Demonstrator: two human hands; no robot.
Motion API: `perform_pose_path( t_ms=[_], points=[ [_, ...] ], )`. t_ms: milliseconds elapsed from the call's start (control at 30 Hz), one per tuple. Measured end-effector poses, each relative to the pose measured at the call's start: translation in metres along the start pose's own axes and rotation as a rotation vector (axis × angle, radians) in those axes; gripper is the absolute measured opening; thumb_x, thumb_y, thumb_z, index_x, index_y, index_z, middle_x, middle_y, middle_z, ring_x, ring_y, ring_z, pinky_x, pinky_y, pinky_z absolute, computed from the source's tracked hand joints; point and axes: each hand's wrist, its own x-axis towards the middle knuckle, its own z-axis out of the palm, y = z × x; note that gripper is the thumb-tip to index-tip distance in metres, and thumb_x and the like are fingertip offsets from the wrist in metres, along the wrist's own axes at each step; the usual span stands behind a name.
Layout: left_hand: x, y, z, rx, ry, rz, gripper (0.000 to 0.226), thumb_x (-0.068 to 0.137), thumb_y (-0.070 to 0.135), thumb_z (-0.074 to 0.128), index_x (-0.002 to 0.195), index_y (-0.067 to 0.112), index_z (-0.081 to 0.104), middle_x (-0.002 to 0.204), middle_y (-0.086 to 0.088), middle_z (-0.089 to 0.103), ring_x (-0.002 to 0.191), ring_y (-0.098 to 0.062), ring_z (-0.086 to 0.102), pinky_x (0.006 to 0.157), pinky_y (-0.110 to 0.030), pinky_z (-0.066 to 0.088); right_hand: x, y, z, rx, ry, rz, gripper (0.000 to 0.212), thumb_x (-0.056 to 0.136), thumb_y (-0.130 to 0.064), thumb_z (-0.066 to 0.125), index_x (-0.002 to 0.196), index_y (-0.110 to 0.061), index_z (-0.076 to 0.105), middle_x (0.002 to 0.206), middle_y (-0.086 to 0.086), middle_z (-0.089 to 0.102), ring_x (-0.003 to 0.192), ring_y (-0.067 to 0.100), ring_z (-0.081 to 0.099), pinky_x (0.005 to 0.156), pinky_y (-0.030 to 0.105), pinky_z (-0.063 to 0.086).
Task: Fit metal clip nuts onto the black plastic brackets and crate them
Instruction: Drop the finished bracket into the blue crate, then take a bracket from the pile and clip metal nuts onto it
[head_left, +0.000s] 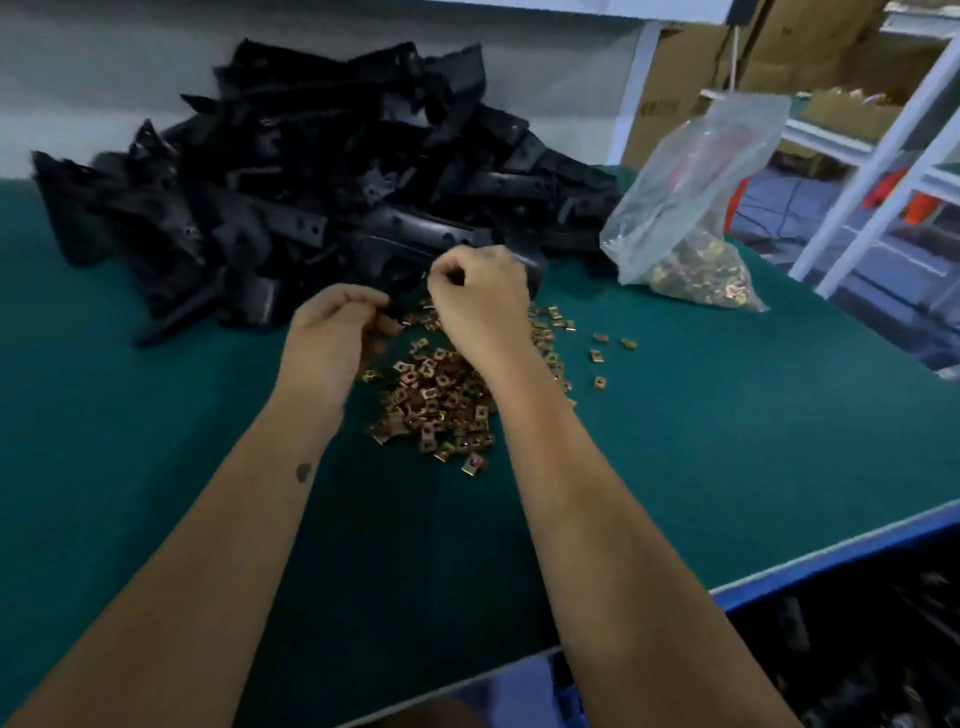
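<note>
A big heap of black plastic brackets (291, 171) lies at the back of the green table (727, 441). In front of it spreads a pile of brass-coloured metal clip nuts (441, 405). Both hands hover over the far edge of that pile. My left hand (332, 338) has its fingers curled around a small dark piece, seemingly the end of a bracket, with clip nuts under its fingers. My right hand (483, 291) is curled into a fist right beside it, fingertips pinched together; what they pinch is hidden.
A clear plastic bag (691, 218) holding more clip nuts stands at the back right. A blue crate (831, 654) with dark parts sits below the table's front right edge. White shelving and cardboard boxes stand beyond the table on the right.
</note>
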Motion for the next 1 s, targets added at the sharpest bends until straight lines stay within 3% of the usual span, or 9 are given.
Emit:
perform_pose_path(
  t_ms=[100, 200, 333, 400, 500, 567, 700, 800, 1000],
  points=[
    [0.011, -0.014, -0.028, -0.079, 0.161, 0.006, 0.032, 0.092, 0.002, 0.043, 0.078, 0.020, 0.065, 0.058, 0.007, 0.067, 0.047, -0.004, 0.052, 0.046, -0.015, 0.039, 0.013, 0.011, -0.005, -0.112, 0.148, 0.107, 0.027, 0.092, -0.032, 0.052, 0.116, -0.035, 0.065, 0.145, 0.006, 0.035, 0.135, 0.030, 0.024, 0.111, 0.043, 0.024],
    [0.020, -0.025, -0.045, -0.338, 0.281, -0.022, 0.033, 0.093, 0.000, 0.039, 0.079, 0.017, 0.063, 0.056, 0.002, 0.063, 0.048, -0.009, 0.048, 0.047, -0.018, 0.036, 0.025, 0.024, -0.016, -0.140, 0.090, 0.267, 0.036, 0.093, -0.036, 0.048, 0.128, -0.042, 0.057, 0.155, 0.013, 0.025, 0.141, 0.033, 0.018, 0.112, 0.044, 0.019],
    [0.031, -0.028, -0.052, -0.446, 0.271, -0.070, 0.030, 0.097, 0.000, 0.039, 0.085, 0.012, 0.063, 0.055, -0.001, 0.063, 0.049, -0.010, 0.048, 0.047, -0.018, 0.038, 0.032, 0.038, -0.020, -0.126, -0.073, 0.403, 0.024, 0.091, -0.037, 0.047, 0.107, -0.045, 0.063, 0.141, 0.007, 0.046, 0.132, 0.035, 0.031, 0.100, 0.042, 0.023],
    [0.033, -0.031, -0.052, -0.414, 0.221, -0.074, 0.027, 0.098, 0.001, 0.040, 0.086, 0.011, 0.063, 0.058, -0.001, 0.064, 0.051, -0.010, 0.050, 0.049, -0.018, 0.040, 0.033, 0.042, -0.020, -0.097, -0.053, 0.430, 0.021, 0.089, -0.035, 0.049, 0.096, -0.032, 0.069, 0.132, 0.005, 0.052, 0.126, 0.031, 0.036, 0.090, 0.040, 0.023],
    [0.034, -0.031, -0.051, -0.362, 0.198, -0.072, 0.027, 0.098, 0.002, 0.041, 0.086, 0.011, 0.064, 0.057, -0.001, 0.065, 0.049, -0.009, 0.050, 0.047, -0.017, 0.040, 0.031, 0.043, -0.021, 0.099, 0.084, 0.369, 0.029, 0.086, -0.030, 0.055, 0.089, -0.006, 0.072, 0.102, 0.002, 0.060, 0.097, 0.021, 0.049, 0.087, 0.037, 0.033],
    [0.034, -0.030, -0.050, -0.338, 0.194, -0.071, 0.028, 0.099, 0.003, 0.040, 0.086, 0.011, 0.064, 0.057, -0.001, 0.065, 0.047, -0.008, 0.049, 0.046, -0.018, 0.038, 0.028, 0.037, -0.023, 0.188, 0.141, 0.276, 0.027, 0.088, -0.023, 0.057, 0.072, -0.002, 0.064, 0.084, 0.002, 0.048, 0.074, 0.014, 0.046, 0.076, 0.030, 0.035],
    [0.029, -0.029, -0.049, -0.317, 0.178, -0.063, 0.028, 0.098, 0.005, 0.042, 0.085, 0.013, 0.065, 0.058, -0.001, 0.065, 0.049, -0.009, 0.052, 0.048, -0.018, 0.041, 0.018, 0.015, -0.026, 0.250, 0.509, 0.135, 0.021, 0.091, -0.011, 0.060, 0.107, -0.016, 0.073, 0.112, 0.000, 0.054, 0.081, 0.001, 0.050, 0.070, 0.004, 0.035],
    [0.024, -0.026, -0.049, -0.317, 0.150, -0.042, 0.026, 0.097, 0.007, 0.043, 0.087, 0.015, 0.066, 0.063, 0.000, 0.068, 0.055, -0.010, 0.058, 0.053, -0.018, 0.047, 0.005, -0.009, -0.017, 0.602, 0.698, 0.132, 0.025, 0.085, 0.000, 0.062, 0.089, -0.022, 0.073, 0.106, 0.001, 0.062, 0.081, 0.001, 0.059, 0.074, 0.007, 0.044],
    [0.016, -0.024, -0.049, -0.316, 0.043, -0.043, 0.027, 0.106, 0.018, 0.041, 0.104, 0.018, 0.067, 0.091, 0.002, 0.077, 0.079, -0.013, 0.071, 0.079, -0.028, 0.059, -0.022, -0.028, 0.031, 0.824, 0.220, 0.183, 0.028, 0.084, 0.001, 0.064, 0.082, -0.024, 0.074, 0.094, -0.001, 0.072, 0.083, 0.003, 0.066, 0.074, 0.016, 0.052]
  ],
)
